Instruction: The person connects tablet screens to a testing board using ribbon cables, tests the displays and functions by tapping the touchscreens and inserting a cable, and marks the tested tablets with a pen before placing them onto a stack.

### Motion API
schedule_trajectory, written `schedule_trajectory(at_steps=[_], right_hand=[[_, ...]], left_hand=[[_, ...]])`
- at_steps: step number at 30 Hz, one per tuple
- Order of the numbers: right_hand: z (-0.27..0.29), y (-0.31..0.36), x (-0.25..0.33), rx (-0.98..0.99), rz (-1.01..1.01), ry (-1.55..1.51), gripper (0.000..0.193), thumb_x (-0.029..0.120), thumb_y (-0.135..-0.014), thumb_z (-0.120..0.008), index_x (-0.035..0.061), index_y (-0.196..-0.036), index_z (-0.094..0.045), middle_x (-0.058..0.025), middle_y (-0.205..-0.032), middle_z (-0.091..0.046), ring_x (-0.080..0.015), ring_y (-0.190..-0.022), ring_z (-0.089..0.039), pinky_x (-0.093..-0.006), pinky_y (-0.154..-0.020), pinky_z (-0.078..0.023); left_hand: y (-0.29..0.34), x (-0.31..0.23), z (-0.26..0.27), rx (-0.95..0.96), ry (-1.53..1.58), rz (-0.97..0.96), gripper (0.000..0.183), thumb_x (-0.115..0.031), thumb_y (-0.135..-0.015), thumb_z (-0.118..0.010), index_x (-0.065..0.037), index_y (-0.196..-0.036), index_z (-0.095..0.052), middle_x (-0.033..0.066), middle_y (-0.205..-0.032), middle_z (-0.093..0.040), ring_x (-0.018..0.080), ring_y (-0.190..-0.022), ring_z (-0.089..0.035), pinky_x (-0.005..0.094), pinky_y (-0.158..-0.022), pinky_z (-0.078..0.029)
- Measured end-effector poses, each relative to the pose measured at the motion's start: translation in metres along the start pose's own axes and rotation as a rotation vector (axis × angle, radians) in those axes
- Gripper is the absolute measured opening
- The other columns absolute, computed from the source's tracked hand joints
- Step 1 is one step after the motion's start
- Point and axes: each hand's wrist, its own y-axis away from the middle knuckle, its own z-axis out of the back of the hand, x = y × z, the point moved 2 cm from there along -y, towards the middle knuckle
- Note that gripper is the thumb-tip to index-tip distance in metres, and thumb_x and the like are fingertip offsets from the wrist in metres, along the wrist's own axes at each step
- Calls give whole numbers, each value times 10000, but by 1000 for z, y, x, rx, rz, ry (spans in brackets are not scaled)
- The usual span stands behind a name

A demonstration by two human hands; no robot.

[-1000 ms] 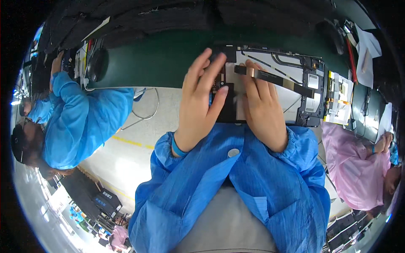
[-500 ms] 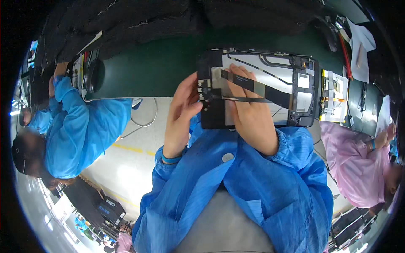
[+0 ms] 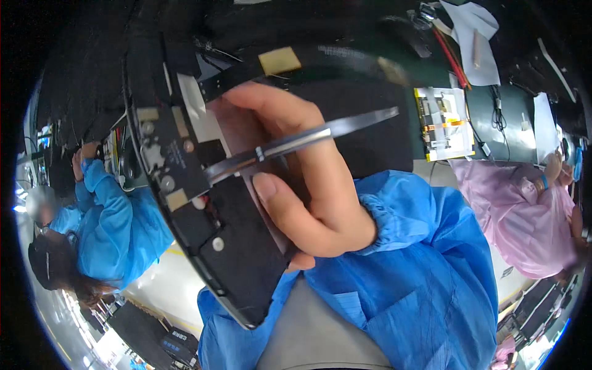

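An opened tablet (image 3: 237, 246) is tilted up close before me, its black inside with small metal parts and a board facing me. My right hand (image 3: 314, 191) is closed on it, fingers curled over the pale inner strip and thumb pressed at the strip's edge. A flat ribbon cable (image 3: 296, 145) runs from the board across the front of this hand, its far end sticking out free to the right. My left hand cannot be seen; the tablet covers that side. One fingertip shows below my right thumb, and I cannot tell whose hand it belongs to.
A yellow block (image 3: 279, 60) lies on the dark bench. At right is a yellow-edged battery pack (image 3: 445, 123), with a red stick (image 3: 450, 58), white paper (image 3: 478, 37) and a thin black cable (image 3: 498, 117) around it. Co-workers sit left in blue (image 3: 123, 222) and right in pink (image 3: 512, 216).
The tablet has come up off the bench toward me, turned and tilted leftward. My right hand has gone from lying flat to curled around its inside. My left hand has passed out of sight.
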Motion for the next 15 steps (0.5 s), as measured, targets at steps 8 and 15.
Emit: schedule_trajectory(at_steps=[8, 15], right_hand=[[34, 10, 9, -266, -145, -452, 531, -57, -784, -455, -21, -1271, -247, -172, -1237, -390, -239, -1228, -383, -343, -1003, -321], [126, 58, 6, -451, -449, -53, 382, 9, -836, -473, -21, -1216, -447, -103, -1110, -559, -180, -1030, -528, -278, -910, -401]], left_hand=[[-71, 34, -11, 300, -682, -355, 831, -650, -841, -351, 52, -1274, -451, 345, -1258, -430, 494, -1101, -482, 489, -910, -424], [-67, 50, -54, 681, -846, -186, 707, -503, -684, -570, -69, -1241, -548, 155, -1264, -514, 319, -1070, -548, 400, -931, -435]])
